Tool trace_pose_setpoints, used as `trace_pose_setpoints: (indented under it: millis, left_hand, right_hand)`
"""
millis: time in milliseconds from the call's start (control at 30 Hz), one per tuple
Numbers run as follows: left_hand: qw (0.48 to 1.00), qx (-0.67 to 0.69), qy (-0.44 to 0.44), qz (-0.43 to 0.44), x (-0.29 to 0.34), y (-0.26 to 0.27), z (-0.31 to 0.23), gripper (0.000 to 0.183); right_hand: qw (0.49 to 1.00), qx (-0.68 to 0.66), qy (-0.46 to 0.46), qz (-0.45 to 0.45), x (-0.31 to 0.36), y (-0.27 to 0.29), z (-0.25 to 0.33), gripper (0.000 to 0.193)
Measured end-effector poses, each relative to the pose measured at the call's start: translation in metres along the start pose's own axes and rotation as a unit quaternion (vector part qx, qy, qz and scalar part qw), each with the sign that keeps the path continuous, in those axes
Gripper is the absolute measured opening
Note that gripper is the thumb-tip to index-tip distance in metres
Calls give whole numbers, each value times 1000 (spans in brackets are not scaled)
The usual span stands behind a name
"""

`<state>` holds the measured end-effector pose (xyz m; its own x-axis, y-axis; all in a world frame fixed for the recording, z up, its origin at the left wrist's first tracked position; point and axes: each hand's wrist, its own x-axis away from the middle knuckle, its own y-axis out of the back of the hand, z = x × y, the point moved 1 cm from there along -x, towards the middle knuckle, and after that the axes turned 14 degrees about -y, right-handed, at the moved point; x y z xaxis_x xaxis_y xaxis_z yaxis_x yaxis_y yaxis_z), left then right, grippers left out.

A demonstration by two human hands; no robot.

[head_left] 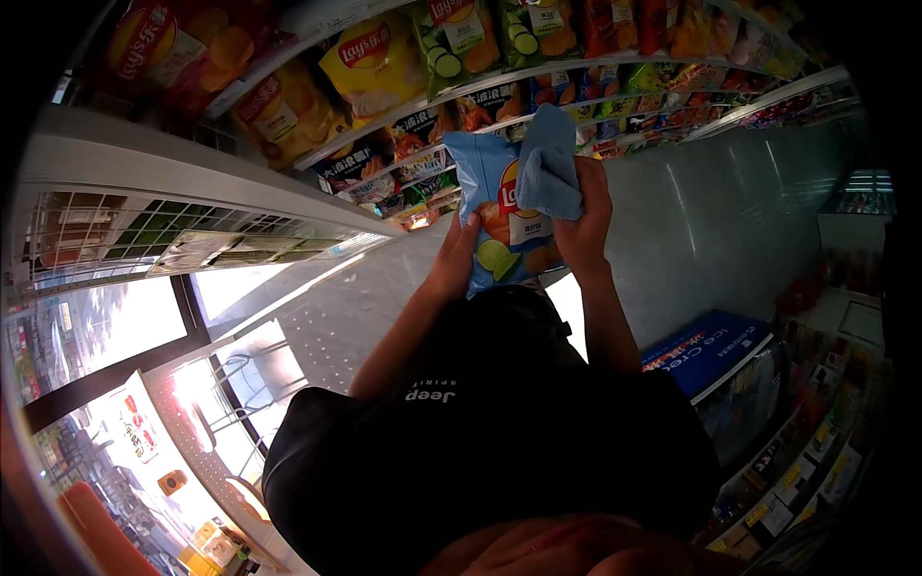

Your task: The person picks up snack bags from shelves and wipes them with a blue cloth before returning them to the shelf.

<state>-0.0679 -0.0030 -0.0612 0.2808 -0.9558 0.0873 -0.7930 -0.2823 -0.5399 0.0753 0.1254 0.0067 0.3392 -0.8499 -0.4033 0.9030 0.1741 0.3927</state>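
Observation:
A light blue bag of potato chips (487, 182) is held upright in front of my chest. My left hand (453, 254) grips its lower left edge, the thumb lying on the front and the other fingers hidden behind. A folded blue-grey cloth (550, 168) lies against the upper right of the bag's front. My right hand (588, 216) is closed on this cloth, pressing it to the bag; most of its fingers are covered by cloth and bag. Whether the right hand also grips the bag's edge is hidden.
Ahead, curving store shelves (384, 110) carry rows of chip bags, among them a yellow bag (373, 62) and a green bag (456, 48). A white wire-grid rack (106, 230) stands at the left. At the right are a blue-topped freezer (711, 350) and more stocked shelves (816, 451). Grey floor (691, 211) stretches between.

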Motion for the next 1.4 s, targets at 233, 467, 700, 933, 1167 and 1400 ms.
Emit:
trace_pose_setpoints:
  millis: [233,467,700,933,1167,1400]
  left_hand:
    - [978,-156,-86,105,15,10,-15,57]
    - [993,-105,-45,36,5,7,-21,62]
    - [996,-48,-81,-10,-2,-1,-10,61]
    - [955,-163,-224,105,-8,-31,-23,64]
    - [918,-286,-270,58,-15,-54,-38,51]
    - [907,-248,-340,-19,-35,-80,-9,96]
  right_hand:
    - [987,94,93,88,34,-23,52,38]
    - [996,89,-3,-6,37,-24,23,37]
    - [992,88,48,75,54,-14,28,31]
    - [961,-216,-171,14,48,0,-6,25]
    - [780,-502,-348,134,20,34,-30,35]
    - [676,-505,-514,155,10,65,-38,48]
